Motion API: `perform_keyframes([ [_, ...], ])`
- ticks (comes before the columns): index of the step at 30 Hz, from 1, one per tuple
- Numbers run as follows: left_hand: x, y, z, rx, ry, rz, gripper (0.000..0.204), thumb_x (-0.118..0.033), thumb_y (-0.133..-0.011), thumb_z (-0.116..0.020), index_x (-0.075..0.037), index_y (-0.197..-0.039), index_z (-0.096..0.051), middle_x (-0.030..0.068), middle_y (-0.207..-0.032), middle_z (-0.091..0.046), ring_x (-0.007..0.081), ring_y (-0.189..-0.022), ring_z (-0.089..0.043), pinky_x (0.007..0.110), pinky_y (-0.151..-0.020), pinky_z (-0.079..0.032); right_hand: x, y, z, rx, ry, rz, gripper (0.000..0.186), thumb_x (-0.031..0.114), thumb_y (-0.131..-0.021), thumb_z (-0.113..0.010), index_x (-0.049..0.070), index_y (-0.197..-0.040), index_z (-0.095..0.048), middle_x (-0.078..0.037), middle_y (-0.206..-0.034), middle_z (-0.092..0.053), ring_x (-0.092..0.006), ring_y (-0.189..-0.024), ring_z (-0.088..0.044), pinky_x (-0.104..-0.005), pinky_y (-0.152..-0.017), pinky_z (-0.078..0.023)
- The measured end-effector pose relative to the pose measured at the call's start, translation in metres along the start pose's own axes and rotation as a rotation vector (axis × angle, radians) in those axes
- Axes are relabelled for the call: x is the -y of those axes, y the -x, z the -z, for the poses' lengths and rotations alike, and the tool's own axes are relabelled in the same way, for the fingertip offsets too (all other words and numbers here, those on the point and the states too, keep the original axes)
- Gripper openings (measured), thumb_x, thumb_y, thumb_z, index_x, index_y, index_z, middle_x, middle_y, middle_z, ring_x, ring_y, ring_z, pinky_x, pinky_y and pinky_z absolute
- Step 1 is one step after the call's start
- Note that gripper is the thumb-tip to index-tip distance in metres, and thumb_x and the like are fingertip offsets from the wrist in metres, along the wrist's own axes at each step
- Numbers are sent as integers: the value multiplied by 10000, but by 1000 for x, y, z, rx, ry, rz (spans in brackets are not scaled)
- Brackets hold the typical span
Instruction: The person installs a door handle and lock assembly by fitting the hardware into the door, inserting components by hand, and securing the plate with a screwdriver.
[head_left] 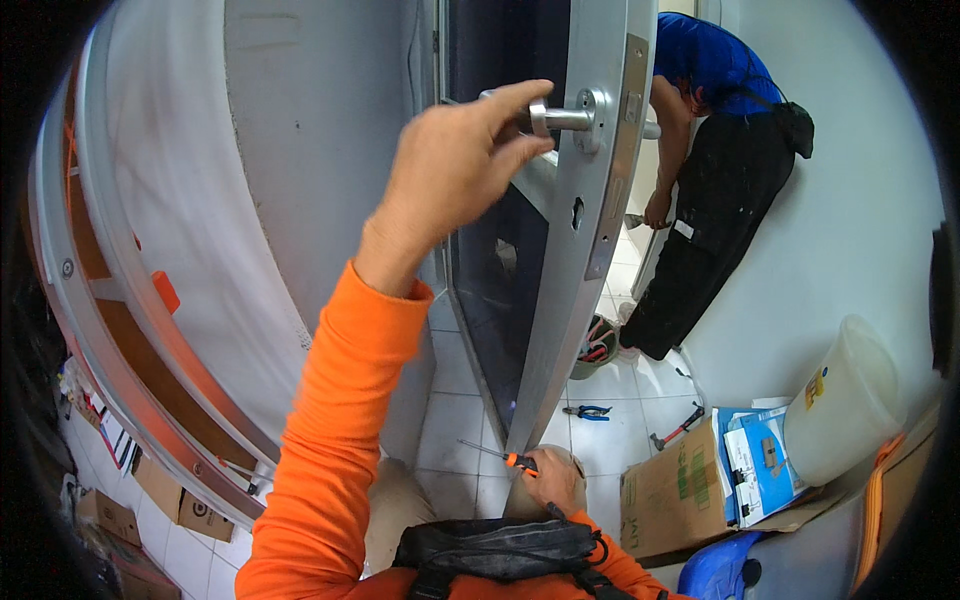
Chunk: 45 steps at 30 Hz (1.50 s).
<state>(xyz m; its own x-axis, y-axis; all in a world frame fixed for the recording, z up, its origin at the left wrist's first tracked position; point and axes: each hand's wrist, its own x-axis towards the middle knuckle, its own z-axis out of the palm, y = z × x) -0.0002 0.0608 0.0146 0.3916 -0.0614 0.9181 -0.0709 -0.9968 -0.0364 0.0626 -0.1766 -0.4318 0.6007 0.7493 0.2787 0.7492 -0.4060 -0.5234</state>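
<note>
Black waist bag (500, 548) seen nearest, orange-handled screwdriver (505, 459) gripped in right hand (552, 480) low by door edge (560, 300), left hand (455, 165) raised, fingers loosely spread, touching silver lever handle (555, 118).

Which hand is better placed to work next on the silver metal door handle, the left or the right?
The left. The left hand is raised with its fingers at the silver metal door handle. The right hand is low by the door's bottom edge, holding an orange-handled screwdriver, far from the handle.
</note>
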Motion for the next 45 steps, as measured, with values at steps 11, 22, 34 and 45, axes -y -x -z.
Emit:
perform_keyframes([
  [11,19,-47,30,383,483,262,611,-559,-1047,-519,-52,-763,-706,-26,-498,-486,65,-411,-457,217,-408,-361,-7,-1,-10,5,-35,14,349,273,-828,-727,124,-1143,-702,-95,-1056,-691,-365,-978,-685,-478,-837,-537],
  [22,3,-62,37,451,254,326,647,-581,-1031,-530,-103,-607,-630,-5,-430,-481,75,-349,-470,219,-367,-366,-3,-1,-3,-7,-37,37,358,222,-796,-725,101,-1132,-706,-101,-1042,-682,-360,-966,-676,-457,-855,-532],
  [34,-2,-24,35,361,466,285,461,-453,-1011,-624,-198,-1394,-658,94,-970,-768,138,-723,-701,242,-570,-556,-5,-1,-9,5,-67,4,337,215,-815,-722,94,-1128,-697,-117,-1064,-669,-379,-955,-670,-492,-833,-534],
  [45,-16,-31,28,275,1,268,555,-444,-841,-811,-33,-1209,-753,130,-859,-721,203,-709,-653,323,-657,-499,-4,1,-4,5,-79,-8,339,194,-811,-711,85,-1131,-689,-108,-1063,-671,-367,-987,-662,-482,-849,-530],
])
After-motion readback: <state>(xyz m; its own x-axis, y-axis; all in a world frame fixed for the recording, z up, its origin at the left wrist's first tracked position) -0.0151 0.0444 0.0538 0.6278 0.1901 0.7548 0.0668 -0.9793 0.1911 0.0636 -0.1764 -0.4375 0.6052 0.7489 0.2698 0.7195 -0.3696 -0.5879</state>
